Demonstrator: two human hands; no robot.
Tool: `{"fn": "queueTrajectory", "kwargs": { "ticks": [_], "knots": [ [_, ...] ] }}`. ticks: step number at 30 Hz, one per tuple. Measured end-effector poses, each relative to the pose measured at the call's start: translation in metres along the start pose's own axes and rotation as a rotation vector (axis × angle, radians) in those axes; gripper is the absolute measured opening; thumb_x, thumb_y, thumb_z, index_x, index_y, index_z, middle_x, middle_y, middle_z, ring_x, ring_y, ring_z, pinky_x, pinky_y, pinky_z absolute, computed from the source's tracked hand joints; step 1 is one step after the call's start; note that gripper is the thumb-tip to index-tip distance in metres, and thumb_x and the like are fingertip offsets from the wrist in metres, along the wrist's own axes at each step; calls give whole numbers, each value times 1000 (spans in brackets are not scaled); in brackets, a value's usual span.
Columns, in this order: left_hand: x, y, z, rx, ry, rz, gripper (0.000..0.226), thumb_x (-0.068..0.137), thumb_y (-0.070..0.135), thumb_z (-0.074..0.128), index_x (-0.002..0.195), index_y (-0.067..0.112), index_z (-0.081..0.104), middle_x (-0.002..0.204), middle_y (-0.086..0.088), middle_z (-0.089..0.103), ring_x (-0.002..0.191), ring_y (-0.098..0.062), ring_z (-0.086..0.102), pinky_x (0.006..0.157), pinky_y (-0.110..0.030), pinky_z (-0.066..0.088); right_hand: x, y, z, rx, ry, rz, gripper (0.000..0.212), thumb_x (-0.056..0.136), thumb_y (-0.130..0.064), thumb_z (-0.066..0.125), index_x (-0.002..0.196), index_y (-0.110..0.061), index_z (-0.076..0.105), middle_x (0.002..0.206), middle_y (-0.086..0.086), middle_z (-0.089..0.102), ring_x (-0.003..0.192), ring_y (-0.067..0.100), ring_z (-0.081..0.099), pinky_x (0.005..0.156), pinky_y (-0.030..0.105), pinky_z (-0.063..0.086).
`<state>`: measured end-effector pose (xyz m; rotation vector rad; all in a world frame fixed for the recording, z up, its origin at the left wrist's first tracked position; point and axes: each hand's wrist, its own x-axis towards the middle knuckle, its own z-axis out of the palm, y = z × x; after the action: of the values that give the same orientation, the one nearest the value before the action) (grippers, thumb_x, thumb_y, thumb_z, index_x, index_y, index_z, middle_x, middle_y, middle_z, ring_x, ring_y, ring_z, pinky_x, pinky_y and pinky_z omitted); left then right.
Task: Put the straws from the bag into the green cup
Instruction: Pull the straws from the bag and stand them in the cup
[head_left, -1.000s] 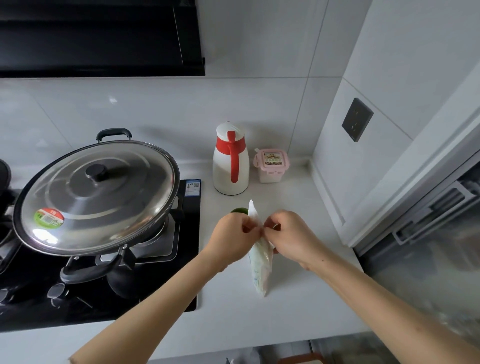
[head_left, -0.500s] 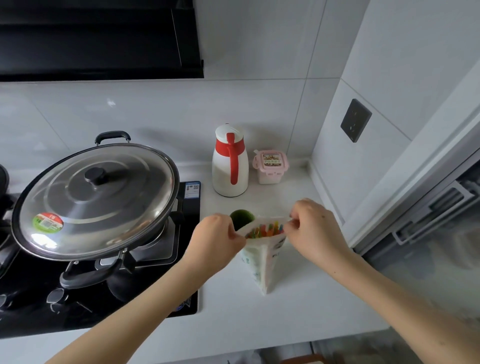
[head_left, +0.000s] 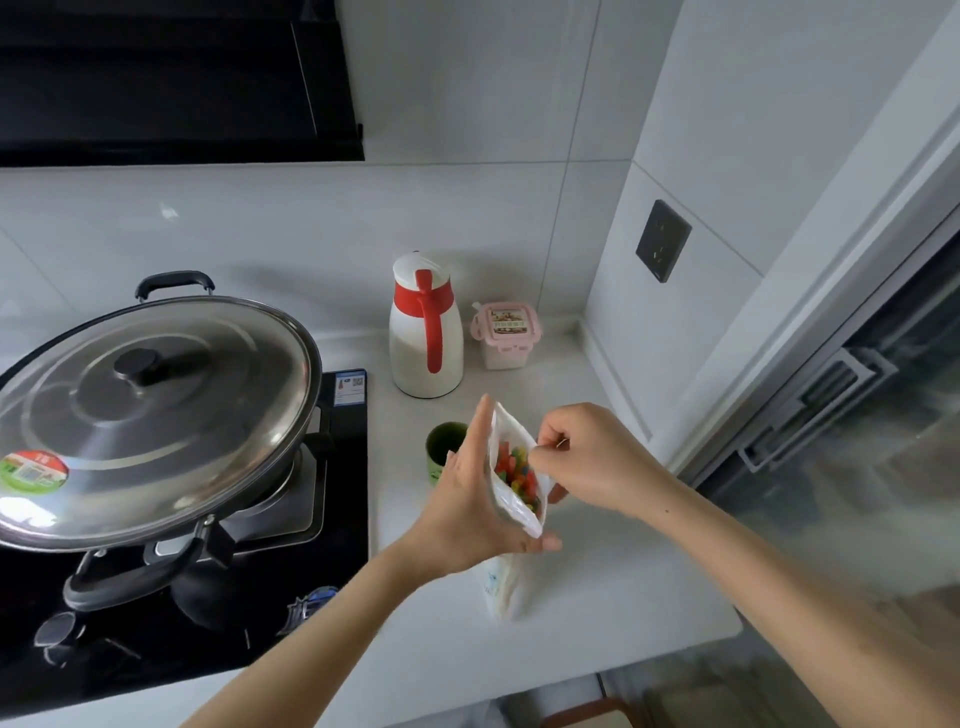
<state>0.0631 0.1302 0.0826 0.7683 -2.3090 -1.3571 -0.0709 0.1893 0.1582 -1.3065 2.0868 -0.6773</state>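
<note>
Multicoloured straws (head_left: 517, 475), white bag (head_left: 511, 501), green cup (head_left: 444, 449)

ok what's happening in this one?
A person stands at a kitchen counter. The left hand holds a white bag open, and the right hand pinches at its mouth over the colourful straws. The green cup stands just behind, with no straws visible in it.

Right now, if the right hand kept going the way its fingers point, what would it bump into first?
Most likely the colourful straws: the right hand has its fingertips at the open mouth of the bag, pointing in. Depth is hard to judge.
</note>
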Motion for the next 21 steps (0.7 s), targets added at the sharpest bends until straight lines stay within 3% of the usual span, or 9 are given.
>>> {"fn": "queueTrajectory", "kwargs": {
  "ticks": [3,5,7,9,11,14,17,19,21],
  "knots": [
    [2,8,8,-202,139,102,92,59,13,85,112,62,28,101,28,53,93,3,55,81,-19,50,-2,4,-9,31,27,8,23,80,-4,55,60,-7,45,62,3,50,57,17,69,42,22,48],
    [2,6,8,-358,204,56,73,62,2,83,107,46,45,99,20,58,90,5,58,72,-11,47,-3,9,-16,63,32,34,26,81,-2,53,58,-8,41,62,3,50,57,18,69,46,28,52],
    [3,0,6,-505,230,0,60,61,2,83,104,34,54,98,7,63,88,-1,63,69,-14,48,-5,14,-20,68,16,66,27,83,-2,51,59,-10,41,60,0,53,59,19,71,41,18,40],
    [4,-5,7,-541,166,-15,61,59,3,80,107,29,54,101,3,64,90,-8,63,71,-20,50,-8,18,-21,101,2,93,27,83,-1,49,59,-10,40,58,-1,53,58,19,71,41,14,35],
    [3,-7,12,-503,50,4,79,58,4,81,120,33,43,111,4,57,101,-9,59,77,-24,50,-9,21,-21,176,-25,116,28,83,2,48,59,-8,40,61,4,53,56,21,70,41,15,39],
    [2,-12,25,-408,-21,38,101,56,14,85,129,47,24,124,3,47,116,-12,51,89,-30,50,-11,23,-23,256,-56,135,30,82,6,47,55,-7,41,62,6,49,57,24,68,52,27,53],
    [1,-12,33,-382,34,31,97,57,17,85,124,58,27,121,-2,52,111,-23,56,89,-38,52,-12,25,-25,277,-70,136,32,81,7,46,54,-8,40,59,3,48,58,24,69,64,38,56],
    [0,-9,34,-359,64,27,92,59,22,83,120,63,28,122,4,51,113,-18,54,89,-33,52,-12,30,-27,309,-76,140,30,81,6,47,55,-8,42,59,2,49,55,21,68,72,44,57],
    [-1,-7,29,-303,80,25,89,58,27,81,116,67,28,121,20,49,113,-7,52,86,-21,50,-11,35,-26,336,-80,137,24,81,4,49,59,-5,47,62,7,55,58,20,68,74,45,58]
  ]
}}
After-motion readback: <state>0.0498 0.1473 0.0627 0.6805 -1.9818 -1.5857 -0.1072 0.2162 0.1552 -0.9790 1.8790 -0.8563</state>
